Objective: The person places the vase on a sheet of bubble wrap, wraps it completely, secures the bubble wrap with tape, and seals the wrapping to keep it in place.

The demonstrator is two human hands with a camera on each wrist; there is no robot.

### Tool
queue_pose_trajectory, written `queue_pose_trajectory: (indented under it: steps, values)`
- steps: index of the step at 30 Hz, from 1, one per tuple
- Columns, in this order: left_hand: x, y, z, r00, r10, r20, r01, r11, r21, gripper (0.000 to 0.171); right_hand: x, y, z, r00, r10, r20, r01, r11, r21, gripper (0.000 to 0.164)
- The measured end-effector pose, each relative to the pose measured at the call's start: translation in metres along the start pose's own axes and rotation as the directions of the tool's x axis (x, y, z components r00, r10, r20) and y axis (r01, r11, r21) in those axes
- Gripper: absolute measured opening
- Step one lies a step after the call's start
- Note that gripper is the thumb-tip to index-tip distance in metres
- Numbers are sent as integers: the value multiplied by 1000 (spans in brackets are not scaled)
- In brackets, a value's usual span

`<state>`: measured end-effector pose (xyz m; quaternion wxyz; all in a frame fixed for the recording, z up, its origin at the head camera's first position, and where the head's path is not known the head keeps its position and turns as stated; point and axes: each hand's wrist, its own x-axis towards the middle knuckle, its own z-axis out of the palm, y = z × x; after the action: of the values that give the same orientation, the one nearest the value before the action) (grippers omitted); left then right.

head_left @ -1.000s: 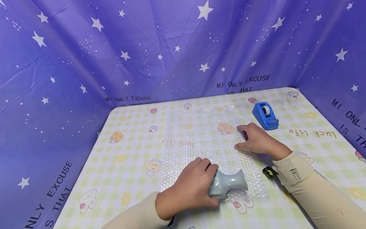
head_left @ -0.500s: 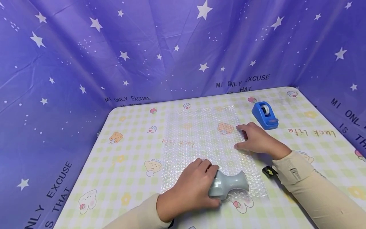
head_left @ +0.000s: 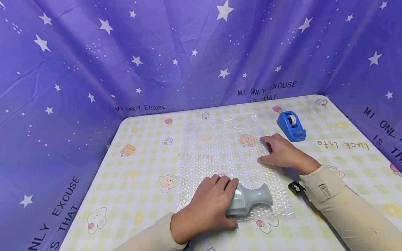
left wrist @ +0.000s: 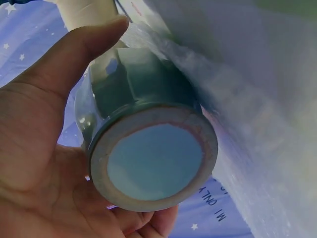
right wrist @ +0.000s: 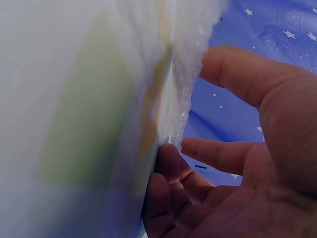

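Observation:
A glossy grey-green ceramic vase (head_left: 251,200) lies on its side on the near part of a clear bubble wrap sheet (head_left: 213,139), its flared mouth to the right. My left hand (head_left: 205,207) holds it around the body, fingers over the top and thumb on the near side. In the left wrist view the vase's round base (left wrist: 156,161) faces the camera between thumb and fingers. At the wrap's right edge rests my right hand (head_left: 281,153), thumb and forefinger spread apart. Its fingertips touch the wrap edge (right wrist: 185,79) in the right wrist view, without pinching it.
A blue tape dispenser (head_left: 291,127) with a white roll stands beyond my right hand. The table (head_left: 147,195) has a green checked cover with cartoon prints. Purple star-patterned curtains (head_left: 176,52) surround its back and sides.
My left hand has shifted slightly left along the vase and its thumb has drawn back a little, so more of the body shows. The right hand has stayed in place.

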<state>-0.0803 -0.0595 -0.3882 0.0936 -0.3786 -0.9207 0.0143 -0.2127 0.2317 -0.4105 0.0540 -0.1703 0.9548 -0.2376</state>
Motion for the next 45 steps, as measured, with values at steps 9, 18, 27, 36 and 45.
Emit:
queue_pose_trajectory:
  steps: [9, 18, 27, 36, 45]
  values:
    - [-1, 2, 1, 996, -30, 82, 28, 999, 25, 131, -2, 1, 2, 1000, 3, 1, -3, 1000, 0, 82]
    - [-5, -1, 2, 990, -90, 105, 88, 996, 27, 144, -2, 0, -5, 1000, -24, 15, 24, 1000, -12, 83]
    - [-10, -6, 4, 981, -124, 152, 124, 992, 10, 139, -24, -25, -17, 997, -71, 19, 71, 997, -1, 79]
    - [-11, -9, 9, 981, -89, 171, 113, 985, -134, 113, -44, -58, -18, 977, -208, -40, 208, 978, -2, 57]
    - [-2, -15, 12, 990, -84, 109, 107, 969, -223, 83, -48, -73, -15, 971, -238, -4, 238, 971, 6, 53]
